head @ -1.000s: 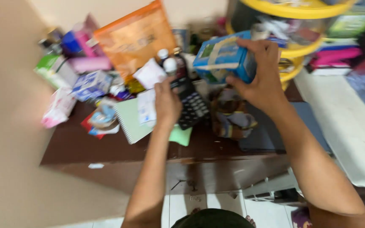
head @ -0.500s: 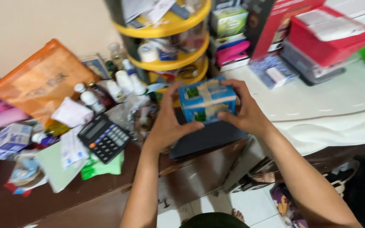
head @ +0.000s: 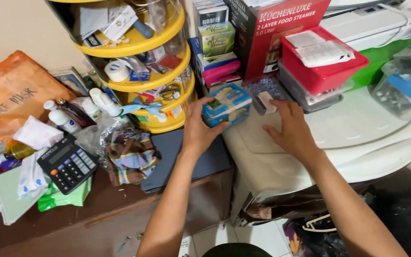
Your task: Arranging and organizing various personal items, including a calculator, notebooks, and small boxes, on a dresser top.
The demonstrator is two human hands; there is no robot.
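box [head: 226,105] sits gripped in left hand [head: 199,127] fingers beside the yellow rack [head: 167,123]; right hand [head: 291,129] lies flat, fingers spread; keep it level.

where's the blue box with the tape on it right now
In the head view, the blue box sits centre frame on the white surface, gripped by the left hand, just right of the yellow tiered organizer.

We see a brown desk [head: 120,209] carrying a calculator [head: 67,163], striped cloth [head: 130,157], dark pad [head: 177,152], orange pouch [head: 15,102], bottles [head: 63,116] and yellow tiered rack [head: 143,81]. Beside it, a white surface [head: 357,128] bears a red box [head: 322,59] and a blue box [head: 227,105].
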